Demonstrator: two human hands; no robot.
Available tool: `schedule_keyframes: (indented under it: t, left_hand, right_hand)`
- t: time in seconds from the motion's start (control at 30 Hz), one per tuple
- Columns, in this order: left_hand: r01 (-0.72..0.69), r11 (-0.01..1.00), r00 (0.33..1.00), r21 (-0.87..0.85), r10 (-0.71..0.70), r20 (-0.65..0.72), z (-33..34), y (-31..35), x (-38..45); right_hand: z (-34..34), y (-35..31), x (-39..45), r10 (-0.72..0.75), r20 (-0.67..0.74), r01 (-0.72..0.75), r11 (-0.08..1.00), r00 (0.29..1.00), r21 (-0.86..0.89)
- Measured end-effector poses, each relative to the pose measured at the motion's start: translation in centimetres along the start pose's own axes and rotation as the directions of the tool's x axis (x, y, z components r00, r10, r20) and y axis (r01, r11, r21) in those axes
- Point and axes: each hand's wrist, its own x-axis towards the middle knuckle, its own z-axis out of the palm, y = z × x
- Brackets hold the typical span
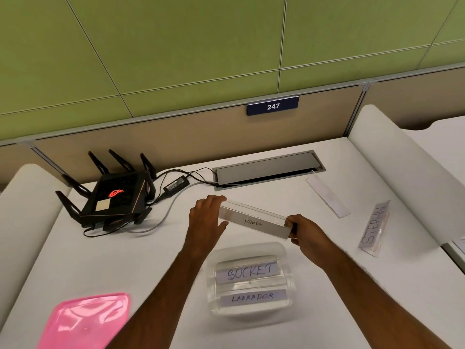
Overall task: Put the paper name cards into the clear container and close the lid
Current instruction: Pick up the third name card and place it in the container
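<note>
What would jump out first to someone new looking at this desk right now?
Both hands, left hand and right hand, hold the PANDA name card by its ends above the clear container, where the SOCKET card and LABRADOR card already lie. A bright pink lid sits at front left, and a black router with a glowing red logo stands at back left.

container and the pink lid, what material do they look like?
Clear container: looks like glossy transparent plastic; the SOCKET card and LABRADOR card show through the walls. Pink lid: probably translucent glossy plastic, with bright glare streaks and a moulded raised rim.
</note>
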Motion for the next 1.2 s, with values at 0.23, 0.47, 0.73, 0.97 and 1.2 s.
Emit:
schedule_keyframes:
  t: [0.23,0.47,0.73,0.97,1.2]
  left_hand:
    - [-0.001,1.000,0.999,0.016,0.000,0.033,-0.8,-0.4,-2.1]
    - [0.012,0.998,0.997,-0.063,-0.007,0.083,-0.8,-1.3,-4.2]
    - [0.061,0.995,0.993,-0.074,-0.054,0.100,-0.7,-1.7,-5.9]
    - [0.208,0.957,0.975,-0.201,-0.187,0.116,-0.8,-2.0,-7.5]
    - [0.257,0.942,0.964,-0.215,-0.234,0.127,-0.8,-1.5,-8.3]
  right_hand:
    - [-0.3,0.9,-1.0,0.021,-0.017,-0.022,0.998,1.000,-0.054]
    - [-1.0,2.1,-1.9,-0.192,0.042,0.195,0.918,0.980,-0.345]
    - [-1.4,3.6,-2.7,-0.393,0.088,0.395,0.832,0.915,-0.390]
    - [-2.3,4.2,-3.2,-0.367,0.256,0.443,0.802,0.895,-0.401]
    - [-2.0,4.9,-3.0,-0.407,0.276,0.492,0.721,0.871,-0.489]
